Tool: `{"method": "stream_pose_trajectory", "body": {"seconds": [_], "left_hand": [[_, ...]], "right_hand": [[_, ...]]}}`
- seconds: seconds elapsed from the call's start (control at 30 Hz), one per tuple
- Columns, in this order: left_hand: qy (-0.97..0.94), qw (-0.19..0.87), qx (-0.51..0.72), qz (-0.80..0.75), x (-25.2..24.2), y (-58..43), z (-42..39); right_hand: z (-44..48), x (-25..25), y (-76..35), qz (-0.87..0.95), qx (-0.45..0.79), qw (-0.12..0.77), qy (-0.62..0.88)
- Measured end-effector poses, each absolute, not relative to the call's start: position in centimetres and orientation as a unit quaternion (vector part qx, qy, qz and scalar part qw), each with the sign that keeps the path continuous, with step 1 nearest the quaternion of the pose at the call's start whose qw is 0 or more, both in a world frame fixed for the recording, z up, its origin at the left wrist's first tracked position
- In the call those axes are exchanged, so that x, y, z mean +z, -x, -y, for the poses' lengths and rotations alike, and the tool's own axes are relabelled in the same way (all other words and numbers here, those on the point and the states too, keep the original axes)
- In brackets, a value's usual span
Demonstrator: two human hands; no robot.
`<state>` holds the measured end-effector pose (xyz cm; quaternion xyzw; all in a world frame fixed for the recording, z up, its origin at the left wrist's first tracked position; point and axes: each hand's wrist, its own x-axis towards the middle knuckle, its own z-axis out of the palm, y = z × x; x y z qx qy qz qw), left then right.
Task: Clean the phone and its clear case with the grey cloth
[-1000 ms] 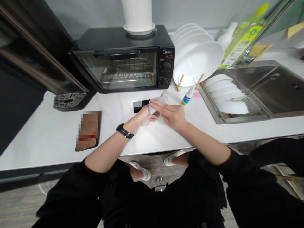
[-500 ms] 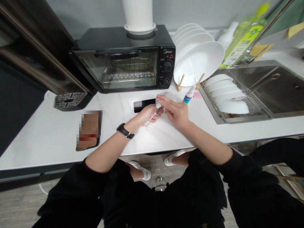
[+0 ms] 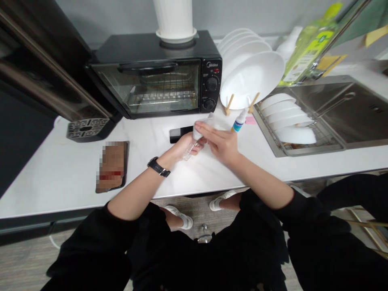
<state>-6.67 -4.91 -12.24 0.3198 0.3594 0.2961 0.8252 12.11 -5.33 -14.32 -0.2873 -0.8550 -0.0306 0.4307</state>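
My left hand (image 3: 185, 144), with a black watch (image 3: 159, 166) on its wrist, is closed around a clear see-through plastic piece (image 3: 188, 152). Its exact kind is hard to make out, since both hands cover part of it. My right hand (image 3: 223, 144) presses a white tissue (image 3: 199, 131) against the upper part of that piece, fingers together and pointing left. Just behind my left hand, a dark phone-like slab (image 3: 178, 135) lies flat, partly covered. A small white bottle with a blue label (image 3: 238, 122) stands right behind my right hand.
Behind the hands stands a black toaster oven (image 3: 157, 87) with a white pot (image 3: 174, 20) on top. White plates (image 3: 251, 79) fill a rack beside it. Bowls (image 3: 295, 134) sit in the sink basket at right. A pixelated phone-shaped object (image 3: 112, 166) lies at left.
The tissue and my right fingers have shifted slightly left and up over the clear piece. The whole view has moved a little; both holds are unchanged.
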Motion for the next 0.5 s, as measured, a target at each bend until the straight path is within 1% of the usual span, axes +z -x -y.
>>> {"method": "stream_pose_trajectory", "body": {"seconds": [0.1,0.2,0.4,0.5], "left_hand": [[-0.341,0.808,0.309,-0.369,-11.6,6.5,5.3],[-0.359,0.798,0.312,-0.370,-11.4,6.5,5.5],[-0.348,0.801,0.313,-0.373,-11.9,6.5,5.3],[-0.290,0.817,0.317,-0.384,-12.6,6.6,4.9]], "right_hand": [[4.2,-14.1,-12.9,0.801,-0.017,0.482,0.355],[3.8,-13.9,-13.2,0.787,-0.019,0.495,0.368],[4.2,-14.2,-12.9,0.799,-0.026,0.495,0.340],[5.0,-14.3,-12.3,0.842,-0.060,0.474,0.250]]}}
